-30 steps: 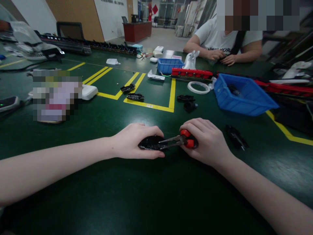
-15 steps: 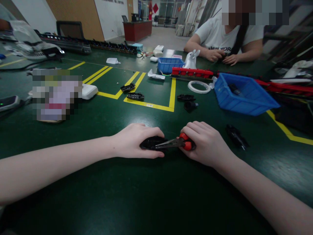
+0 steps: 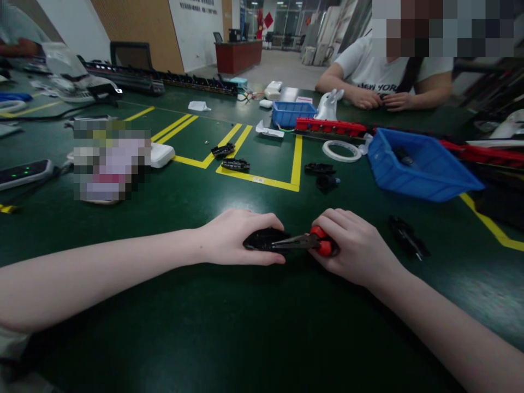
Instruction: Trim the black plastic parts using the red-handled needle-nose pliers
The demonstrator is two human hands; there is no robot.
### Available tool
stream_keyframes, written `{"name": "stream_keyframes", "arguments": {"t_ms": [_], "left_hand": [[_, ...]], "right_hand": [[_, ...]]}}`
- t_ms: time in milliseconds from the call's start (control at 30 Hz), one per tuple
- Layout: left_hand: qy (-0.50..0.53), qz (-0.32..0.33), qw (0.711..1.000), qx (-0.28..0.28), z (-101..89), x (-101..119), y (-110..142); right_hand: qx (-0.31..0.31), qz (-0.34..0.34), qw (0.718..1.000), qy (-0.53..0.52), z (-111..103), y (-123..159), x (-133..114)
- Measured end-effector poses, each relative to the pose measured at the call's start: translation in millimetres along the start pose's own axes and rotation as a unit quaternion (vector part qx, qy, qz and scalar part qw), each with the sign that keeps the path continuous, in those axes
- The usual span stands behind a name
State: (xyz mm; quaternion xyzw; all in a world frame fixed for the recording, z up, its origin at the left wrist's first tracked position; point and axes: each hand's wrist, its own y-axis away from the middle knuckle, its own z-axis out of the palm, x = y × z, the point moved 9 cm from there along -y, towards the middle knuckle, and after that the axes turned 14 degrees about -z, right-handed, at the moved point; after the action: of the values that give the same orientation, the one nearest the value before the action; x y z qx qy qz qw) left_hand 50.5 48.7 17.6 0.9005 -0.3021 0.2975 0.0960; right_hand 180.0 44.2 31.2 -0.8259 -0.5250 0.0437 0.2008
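Note:
My left hand (image 3: 241, 237) is closed around a dark, oval plastic part (image 3: 262, 240), thumb on its far side and a finger along its near side. In my right hand (image 3: 352, 248) are red-handled needle-nose pliers (image 3: 301, 241), fingers wrapped round the grips. The long jaws point left and their tips rest on or in the black part; whether they pinch something there is too small to tell. Right of my right hand lies another black plastic piece (image 3: 407, 237). Beyond both hands are a black part (image 3: 319, 168) and a short black cylinder (image 3: 327, 182).
Two black pieces (image 3: 236, 165) lie by yellow tape lines on the green table (image 3: 229, 327). A blue bin (image 3: 426, 169) with dark parts stands right, near a tape roll (image 3: 342, 151). A phone-like object (image 3: 114, 169) lies left. Across the table sits a person (image 3: 385, 82).
The whole view has shifted slightly, so things appear a little further right and lower. My hands, the black part and the pliers keep nearly the same pose relative to each other.

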Motion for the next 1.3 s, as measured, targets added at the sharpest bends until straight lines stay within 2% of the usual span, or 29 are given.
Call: {"name": "stream_keyframes", "arguments": {"t_ms": [333, 533, 867, 1033, 1300], "left_hand": [[0.026, 0.001, 1.000, 0.005, -4.3, 1.6, 2.0], [0.027, 0.007, 0.999, 0.026, -6.3, 3.6, 4.7], [-0.013, 0.014, 1.000, -0.006, 0.7, 0.5, -1.0], [-0.026, 0.019, 0.999, -0.009, 2.0, 0.3, -1.6], [-0.012, 0.026, 1.000, -0.005, -0.8, 2.4, -0.9]], "right_hand": [[0.029, 0.012, 0.999, -0.022, -4.7, 4.2, 0.7], [0.040, 0.000, 0.999, 0.001, -8.4, 1.1, -2.4], [0.036, -0.025, 0.999, 0.011, -5.2, 1.0, -1.7], [0.065, -0.043, 0.997, 0.013, -8.3, 0.8, -1.4], [0.072, -0.053, 0.996, 0.011, -9.7, 1.5, -3.5]]}}
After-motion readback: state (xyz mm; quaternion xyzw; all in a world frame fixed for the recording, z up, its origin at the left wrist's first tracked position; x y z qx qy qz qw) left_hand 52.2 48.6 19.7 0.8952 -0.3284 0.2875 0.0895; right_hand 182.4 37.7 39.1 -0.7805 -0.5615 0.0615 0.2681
